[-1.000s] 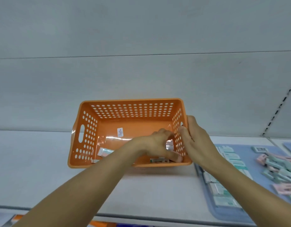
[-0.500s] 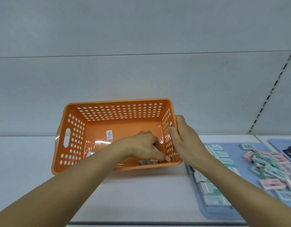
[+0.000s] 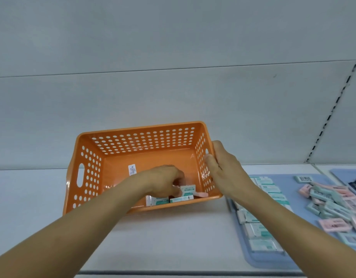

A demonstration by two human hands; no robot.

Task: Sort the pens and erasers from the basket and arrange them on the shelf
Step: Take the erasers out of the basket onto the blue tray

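Lying boxed, teal-white erasers (image 3: pixel 182 199)

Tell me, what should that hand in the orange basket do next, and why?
Probably lift out one eraser. The left hand is curled over the boxed erasers in the basket's near corner, the right hand grips its side wall, and sorted erasers already lie on the blue mat alongside.

White shelf (image 3: pixel 173 237) bears an orange basket (image 3: pixel 88 177) — beside it, a blue tray (image 3: pixel 273 261).
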